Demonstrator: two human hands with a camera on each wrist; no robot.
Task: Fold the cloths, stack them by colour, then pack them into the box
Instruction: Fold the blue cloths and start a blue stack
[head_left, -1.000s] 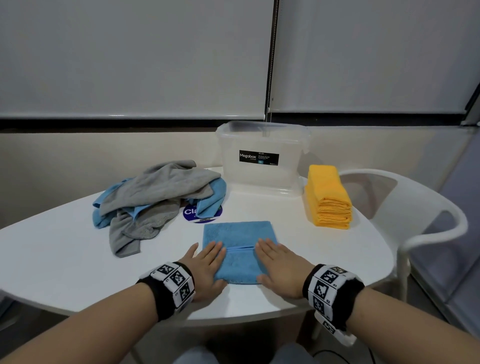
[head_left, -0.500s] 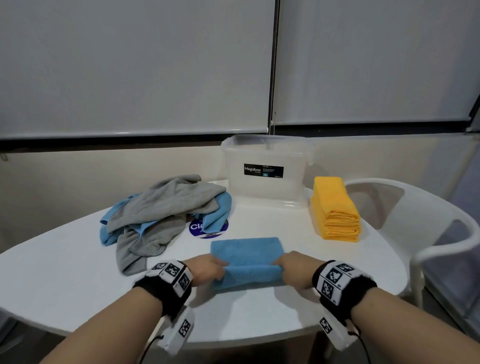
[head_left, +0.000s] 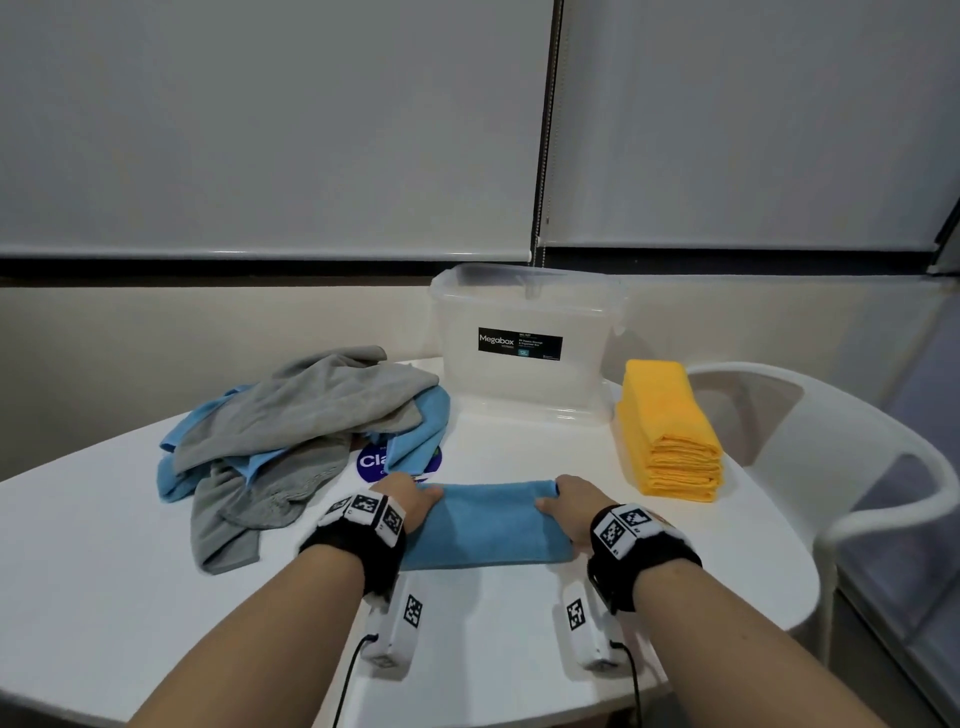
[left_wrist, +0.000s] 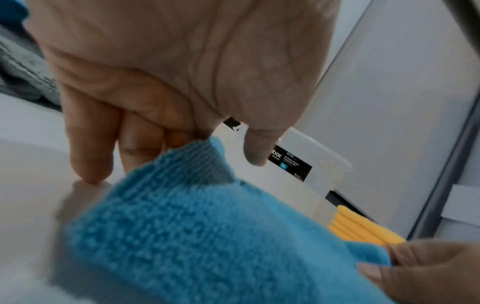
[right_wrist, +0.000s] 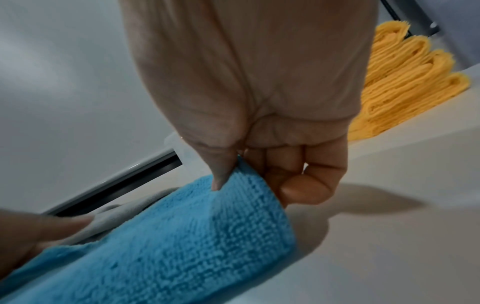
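A blue cloth (head_left: 488, 522) lies folded in a wide strip on the white table (head_left: 104, 597), near its front edge. My left hand (head_left: 408, 499) holds the strip's far left corner, with the blue cloth (left_wrist: 207, 236) under its fingers (left_wrist: 91, 160). My right hand (head_left: 571, 501) pinches the far right corner; its thumb (right_wrist: 221, 170) presses on the blue cloth (right_wrist: 194, 236) with the fingers curled beneath. A clear plastic box (head_left: 524, 343) stands open at the back. A stack of folded orange cloths (head_left: 667, 431) sits to its right.
A loose heap of grey and blue cloths (head_left: 291, 431) lies at the back left, partly over a round purple sticker (head_left: 374, 460). A white plastic chair (head_left: 857, 467) stands just off the table's right edge.
Both hands went from pressing flat on the cloth to gripping its near edge, then carried that edge away from me, folding the cloth into a narrower strip.
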